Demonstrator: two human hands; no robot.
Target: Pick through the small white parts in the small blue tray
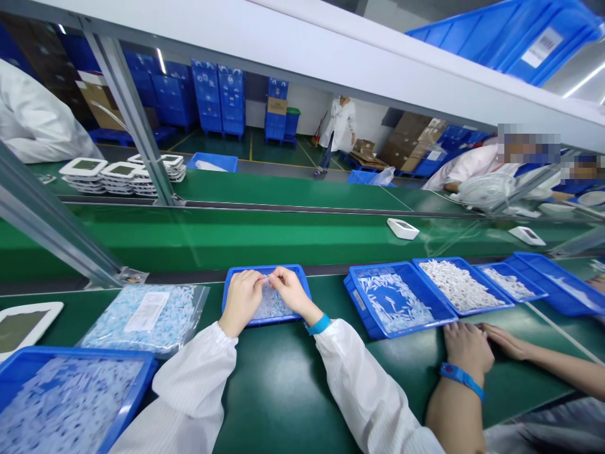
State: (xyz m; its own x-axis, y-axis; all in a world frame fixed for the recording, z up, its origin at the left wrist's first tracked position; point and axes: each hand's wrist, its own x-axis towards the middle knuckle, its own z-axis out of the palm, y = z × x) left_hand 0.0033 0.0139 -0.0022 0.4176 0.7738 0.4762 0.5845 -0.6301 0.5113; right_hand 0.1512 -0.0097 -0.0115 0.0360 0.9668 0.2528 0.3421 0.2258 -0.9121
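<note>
My left hand [244, 294] and my right hand [289, 289] meet over a small blue tray [304, 277] on the green bench. Both have thumb and fingers pinched together, fingertips nearly touching. Between them is a tiny pale piece, too small to name. Loose small translucent pieces [274, 304] cover the floor of the tray below. Left of my left hand lies a clear plastic bag [182, 309] of light-blue pieces with a white label [147, 311]. At the lower left stands a larger blue tray [137, 359] of pale strips.
Blue trays of small white parts [458, 285] and clear strips [392, 299] stand to the right, beside a co-worker's hands [467, 347]. A conveyor [283, 233] behind carries white devices [403, 228]. A metal post [61, 221] rises at left; a shelf [331, 50] crosses overhead.
</note>
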